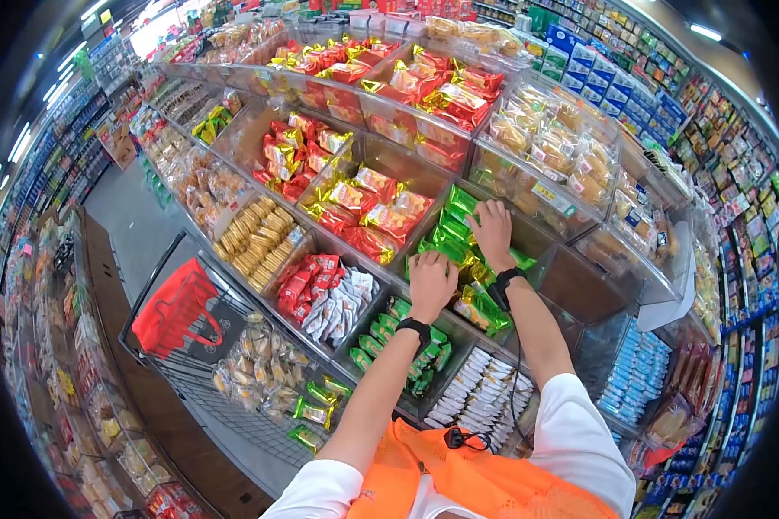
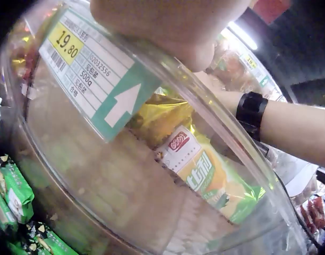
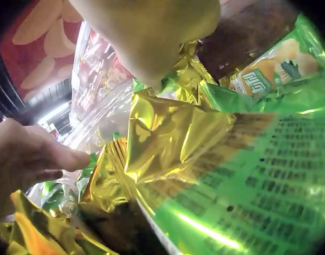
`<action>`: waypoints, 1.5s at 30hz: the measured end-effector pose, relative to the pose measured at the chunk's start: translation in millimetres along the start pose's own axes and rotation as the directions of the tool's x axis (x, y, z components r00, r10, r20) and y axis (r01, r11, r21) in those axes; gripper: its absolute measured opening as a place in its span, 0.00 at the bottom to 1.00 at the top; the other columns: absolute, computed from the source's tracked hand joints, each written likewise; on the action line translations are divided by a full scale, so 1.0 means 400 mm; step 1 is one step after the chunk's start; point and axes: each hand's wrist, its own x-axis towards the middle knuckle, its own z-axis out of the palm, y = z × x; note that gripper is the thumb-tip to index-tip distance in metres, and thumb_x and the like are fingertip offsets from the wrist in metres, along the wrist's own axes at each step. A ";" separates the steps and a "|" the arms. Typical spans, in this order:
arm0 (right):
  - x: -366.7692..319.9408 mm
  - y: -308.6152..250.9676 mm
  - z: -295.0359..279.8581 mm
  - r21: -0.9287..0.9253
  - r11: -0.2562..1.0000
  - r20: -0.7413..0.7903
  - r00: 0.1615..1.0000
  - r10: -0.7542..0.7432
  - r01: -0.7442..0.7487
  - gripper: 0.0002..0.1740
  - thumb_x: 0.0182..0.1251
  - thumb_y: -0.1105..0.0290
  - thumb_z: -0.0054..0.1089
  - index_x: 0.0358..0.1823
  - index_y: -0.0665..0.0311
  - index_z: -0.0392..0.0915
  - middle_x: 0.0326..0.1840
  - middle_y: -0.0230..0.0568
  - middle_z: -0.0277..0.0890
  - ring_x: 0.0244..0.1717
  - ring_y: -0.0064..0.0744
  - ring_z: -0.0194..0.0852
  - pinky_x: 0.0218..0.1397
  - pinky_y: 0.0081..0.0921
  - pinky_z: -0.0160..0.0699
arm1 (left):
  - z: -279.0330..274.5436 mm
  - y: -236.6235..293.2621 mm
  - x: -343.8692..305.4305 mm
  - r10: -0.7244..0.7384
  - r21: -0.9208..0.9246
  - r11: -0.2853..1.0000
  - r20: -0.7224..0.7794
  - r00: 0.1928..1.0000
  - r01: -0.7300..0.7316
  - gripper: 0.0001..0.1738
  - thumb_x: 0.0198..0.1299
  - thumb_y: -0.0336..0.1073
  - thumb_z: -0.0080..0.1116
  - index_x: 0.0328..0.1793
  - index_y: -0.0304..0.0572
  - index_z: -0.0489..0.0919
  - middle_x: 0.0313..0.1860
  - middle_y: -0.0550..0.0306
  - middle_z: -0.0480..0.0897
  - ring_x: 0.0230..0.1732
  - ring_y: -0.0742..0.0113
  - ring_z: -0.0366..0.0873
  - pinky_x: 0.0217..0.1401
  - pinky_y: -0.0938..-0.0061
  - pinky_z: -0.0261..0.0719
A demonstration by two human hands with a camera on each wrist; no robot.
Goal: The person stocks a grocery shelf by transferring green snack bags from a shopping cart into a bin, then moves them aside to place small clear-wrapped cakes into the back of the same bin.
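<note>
Green and gold snack packets point(image 1: 480, 304) fill a clear-walled bin in the head view. My left hand point(image 1: 433, 281) rests over the bin's near left side, fingertips among the packets. Farther back and to the right, my right hand point(image 1: 493, 233) touches the green packets with its fingers spread. In the left wrist view, my left hand point(image 2: 173, 26) is above the bin's clear wall, with a packet point(image 2: 205, 175) behind it. The right wrist view has my right hand point(image 3: 152, 42) over a gold packet end point(image 3: 168, 138) and my left hand point(image 3: 30, 154) at the left. Fingertip contact is partly hidden.
Red and gold packets point(image 1: 385, 212) lie in bins behind and to the left. Small green packets point(image 1: 420, 363) and white sticks point(image 1: 480, 389) are in nearer bins. A cart with a red bag point(image 1: 175, 313) and bagged goods stands at the left; a price label point(image 2: 93, 69) is on the bin wall.
</note>
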 end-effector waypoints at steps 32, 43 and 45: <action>-0.313 -0.054 -0.113 -0.065 0.994 0.836 0.538 0.105 -0.092 0.39 0.80 0.53 0.44 0.85 0.60 0.46 0.88 0.58 0.37 0.86 0.66 0.33 0.87 0.46 0.37 | -0.794 -0.679 -1.329 -0.890 -0.182 0.362 0.225 0.397 0.914 0.11 0.65 0.39 0.62 0.45 0.39 0.83 0.33 0.52 0.87 0.39 0.63 0.86 0.44 0.67 0.81; -0.560 -0.972 -0.050 0.438 0.887 0.653 0.627 -0.425 0.145 0.16 0.54 0.79 0.61 0.46 0.63 0.81 0.50 0.47 0.80 0.56 0.52 0.76 0.59 0.45 0.75 | -0.492 -0.812 -1.318 -0.851 0.426 -0.395 0.165 -0.499 0.814 0.63 0.53 0.61 0.73 0.83 0.42 0.46 0.82 0.37 0.48 0.78 0.25 0.53 0.72 0.33 0.67; -0.678 -1.090 0.096 0.619 0.780 0.649 0.498 -0.574 0.093 0.19 0.57 0.75 0.63 0.52 0.62 0.80 0.53 0.46 0.79 0.58 0.50 0.76 0.59 0.44 0.76 | -0.470 -0.805 -1.327 -0.809 0.440 -0.472 0.129 -0.574 0.764 0.64 0.52 0.58 0.75 0.83 0.42 0.45 0.82 0.38 0.48 0.80 0.25 0.49 0.72 0.32 0.65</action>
